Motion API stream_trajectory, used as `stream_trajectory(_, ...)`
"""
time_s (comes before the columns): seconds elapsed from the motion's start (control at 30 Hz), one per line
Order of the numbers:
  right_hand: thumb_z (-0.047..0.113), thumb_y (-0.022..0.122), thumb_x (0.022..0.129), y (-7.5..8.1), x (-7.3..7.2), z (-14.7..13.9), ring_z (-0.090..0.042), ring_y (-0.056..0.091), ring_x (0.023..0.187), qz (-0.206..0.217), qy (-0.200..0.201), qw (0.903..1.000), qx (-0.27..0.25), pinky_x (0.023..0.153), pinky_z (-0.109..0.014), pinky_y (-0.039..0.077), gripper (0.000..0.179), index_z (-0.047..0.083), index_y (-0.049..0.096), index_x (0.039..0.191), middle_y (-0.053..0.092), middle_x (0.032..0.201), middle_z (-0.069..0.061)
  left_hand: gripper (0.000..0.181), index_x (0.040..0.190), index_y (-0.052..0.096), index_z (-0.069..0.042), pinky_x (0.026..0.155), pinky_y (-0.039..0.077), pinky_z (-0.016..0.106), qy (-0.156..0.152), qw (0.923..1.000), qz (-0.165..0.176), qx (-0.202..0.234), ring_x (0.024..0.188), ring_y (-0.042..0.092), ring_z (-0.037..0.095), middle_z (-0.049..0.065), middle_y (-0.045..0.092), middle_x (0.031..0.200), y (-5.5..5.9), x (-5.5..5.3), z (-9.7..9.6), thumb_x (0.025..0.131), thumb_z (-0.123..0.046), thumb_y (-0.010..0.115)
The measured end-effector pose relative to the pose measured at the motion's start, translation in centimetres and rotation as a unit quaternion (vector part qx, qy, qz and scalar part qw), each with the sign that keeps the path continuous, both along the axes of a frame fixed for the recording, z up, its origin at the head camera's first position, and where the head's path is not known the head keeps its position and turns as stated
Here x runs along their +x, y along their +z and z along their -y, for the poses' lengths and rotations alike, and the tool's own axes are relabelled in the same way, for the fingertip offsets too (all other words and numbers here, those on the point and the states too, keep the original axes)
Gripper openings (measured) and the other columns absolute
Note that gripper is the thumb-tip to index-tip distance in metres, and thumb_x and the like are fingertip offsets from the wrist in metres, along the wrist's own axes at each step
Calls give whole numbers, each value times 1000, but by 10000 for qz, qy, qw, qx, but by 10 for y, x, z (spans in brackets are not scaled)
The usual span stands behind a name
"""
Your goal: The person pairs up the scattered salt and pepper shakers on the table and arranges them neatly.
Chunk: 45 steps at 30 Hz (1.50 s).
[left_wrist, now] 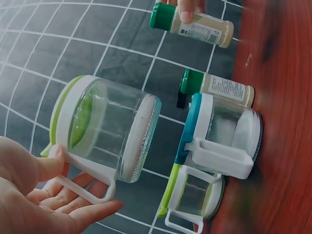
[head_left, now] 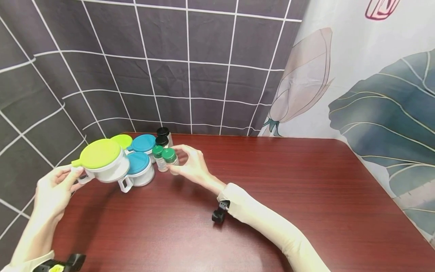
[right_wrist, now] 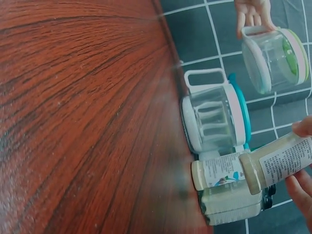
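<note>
By its white handle, my left hand (head_left: 52, 192) holds a clear glass seasoning jar (left_wrist: 117, 122) with a lime-green lid, lifted off the table. The thumb lies near the lid's edge, with fingers around the handle. My right hand (head_left: 194, 166) pinches a small spice bottle (right_wrist: 285, 163) with a green cap and a printed label between thumb and fingers. In the left wrist view this bottle hangs above the table, tilted. Another green-capped spice bottle (left_wrist: 226, 90) stands beside it. Next to that is a blue-lidded jar (head_left: 141, 175) with its handle facing forward.
Behind stand a second blue-lidded jar (head_left: 143, 142), another lime-lidded jar (head_left: 122, 141) and two black-capped bottles (head_left: 163, 131), close together at the table's back left. A grey gridded curtain (head_left: 166, 75) hangs along the back and left edges. The dark red table (head_left: 272, 189) extends to the right.
</note>
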State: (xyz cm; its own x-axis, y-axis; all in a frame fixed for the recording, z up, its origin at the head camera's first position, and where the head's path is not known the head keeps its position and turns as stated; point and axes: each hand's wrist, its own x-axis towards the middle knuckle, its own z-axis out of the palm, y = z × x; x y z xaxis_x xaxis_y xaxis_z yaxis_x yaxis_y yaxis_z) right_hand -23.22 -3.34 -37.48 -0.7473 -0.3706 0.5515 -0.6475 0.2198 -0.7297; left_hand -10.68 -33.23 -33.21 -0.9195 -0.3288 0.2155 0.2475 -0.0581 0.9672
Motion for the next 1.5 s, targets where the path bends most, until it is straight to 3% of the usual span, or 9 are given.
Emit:
stream_trajectory(0.2,11,84,70,2,0,-4,-20,71,82,35,3,10000,-71,73,-29,59,48,7,65,114,73,101,-9,30,85,69,-21,59,53,11,-127,9998,-157,-38,72,66,-6,-15,70,79,0,-2,-4,92,5,56)
stream_trajectory(0.57,12,85,68,-3,1,-14,-16,71,81,-83,-92,9999,-90,71,-16,55,48,6,66,112,73,98,-8,34,89,70,-23,61,53,11,-361,9985,-320,-257,74,67,-5,-15,71,82,3,-5,-15,92,8,55)
stream_trajectory(0.77,12,85,68,-4,1,-21,-14,70,81,-174,-131,9996,-189,72,-17,55,47,7,66,112,73,98,-8,33,87,69,-23,61,53,11,-343,9987,-184,-343,72,67,-5,-16,70,80,4,-7,-20,92,6,55)
stream_trajectory(1.0,12,85,67,-4,2,-26,-14,70,81,-170,-188,9995,-214,72,-18,56,48,8,66,112,73,98,-7,31,87,69,-22,62,53,12,-470,9981,-270,-293,73,67,-4,-15,71,81,3,-10,-26,92,6,56)
stream_trajectory(1.3,11,85,68,-4,1,-33,-22,71,80,-123,-141,9992,-339,71,-32,59,47,8,67,111,72,100,-10,27,89,68,-24,63,53,11,-637,9969,-122,-436,76,67,-6,-16,71,82,1,-14,-34,93,1,56)
stream_trajectory(1.5,12,85,67,-3,3,-38,-15,70,78,-162,-233,9992,-278,69,-22,57,47,7,66,111,71,99,-8,27,89,68,-24,64,53,11,-684,9968,-43,-411,74,68,-5,-16,72,81,2,-15,-42,93,0,56)
